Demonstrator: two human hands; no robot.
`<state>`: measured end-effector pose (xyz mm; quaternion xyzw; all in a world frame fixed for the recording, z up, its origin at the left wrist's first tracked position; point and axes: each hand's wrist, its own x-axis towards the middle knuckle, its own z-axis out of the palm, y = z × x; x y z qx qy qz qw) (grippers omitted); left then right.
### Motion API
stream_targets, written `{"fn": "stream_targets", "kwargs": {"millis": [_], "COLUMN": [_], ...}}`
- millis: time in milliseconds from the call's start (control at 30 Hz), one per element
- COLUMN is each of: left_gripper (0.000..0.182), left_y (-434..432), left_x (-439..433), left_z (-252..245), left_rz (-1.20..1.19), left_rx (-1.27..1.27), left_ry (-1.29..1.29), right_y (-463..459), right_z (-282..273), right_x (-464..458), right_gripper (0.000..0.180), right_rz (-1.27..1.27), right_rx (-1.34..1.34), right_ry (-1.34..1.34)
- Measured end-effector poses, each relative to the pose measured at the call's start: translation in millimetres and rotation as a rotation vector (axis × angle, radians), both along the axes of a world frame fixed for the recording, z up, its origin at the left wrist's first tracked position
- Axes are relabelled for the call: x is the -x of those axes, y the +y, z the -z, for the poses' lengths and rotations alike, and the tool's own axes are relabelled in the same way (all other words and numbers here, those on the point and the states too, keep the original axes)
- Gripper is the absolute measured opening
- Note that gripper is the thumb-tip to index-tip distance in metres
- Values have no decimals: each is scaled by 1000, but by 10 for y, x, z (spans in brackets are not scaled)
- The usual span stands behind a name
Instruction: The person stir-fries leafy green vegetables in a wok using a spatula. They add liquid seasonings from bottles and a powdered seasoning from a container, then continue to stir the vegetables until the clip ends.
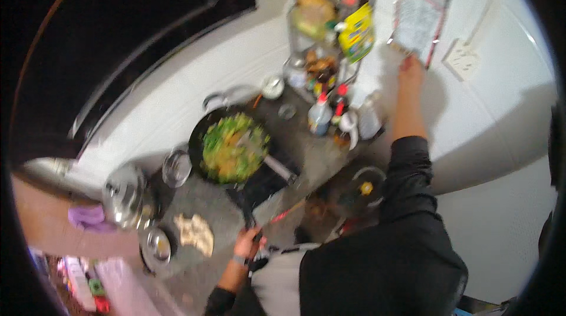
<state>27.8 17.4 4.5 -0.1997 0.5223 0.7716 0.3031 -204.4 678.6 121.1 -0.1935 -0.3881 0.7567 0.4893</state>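
My left hand (248, 243), with a band on its wrist, is closed around the black handle (248, 214) of a wok (194, 156). Chopped green and orange food (232, 150) fills the wok, and a spatula (279, 166) rests in it with its handle over the rim. My right hand (411, 68) reaches up to the lower edge of a framed sheet or board (420, 19) on the white wall. Blur hides whether those fingers grip it. The sheet bears writing.
Bottles (319, 114) and a rack with a yellow packet (357, 32) stand by the wall. A pan-like round thing (366, 181) lies near my right sleeve. Steel pots (124, 194), a glass bowl (177, 167), a pale crumpled cloth (196, 233) and a purple cloth (90, 218) lie left.
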Motion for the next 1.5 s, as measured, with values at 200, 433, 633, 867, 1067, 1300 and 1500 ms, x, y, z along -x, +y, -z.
{"fn": "stream_targets", "kwargs": {"millis": [200, 433, 633, 867, 1067, 1300, 1500], "left_gripper": [22, 29, 29, 13, 13, 15, 19], "left_y": [-84, -168, -478, 156, 670, 1362, 1820], "left_x": [-69, 74, -134, -1154, -2151, -4041, -5767], "left_z": [-17, -76, 394, 749, 351, 498, 91], "left_rz": [87, 179, 598, 957, 1185, 1459, 1931], "left_rx": [-37, -104, -517, -328, -175, -219, -134], "left_ry": [-22, -6, 83, -72, 54, 153, 284], "right_y": [-1361, -3450, -4368, -4791, -4454, -3599, -3347], "right_z": [348, 963, 1165, 523, -448, -744, -667], "right_x": [-668, -2149, -4284, -7510, -9908, -11478, -11834], "right_gripper": [23, 15, 24, 28, 13, 21, 25], "right_rz": [-68, -217, -337, 548, 1460, 929, 531], "right_rx": [313, -30, -442, -164, -559, -1074, -1153], "right_ry": [74, -395, -888, -1411, -1968, -2572, -2689]}}
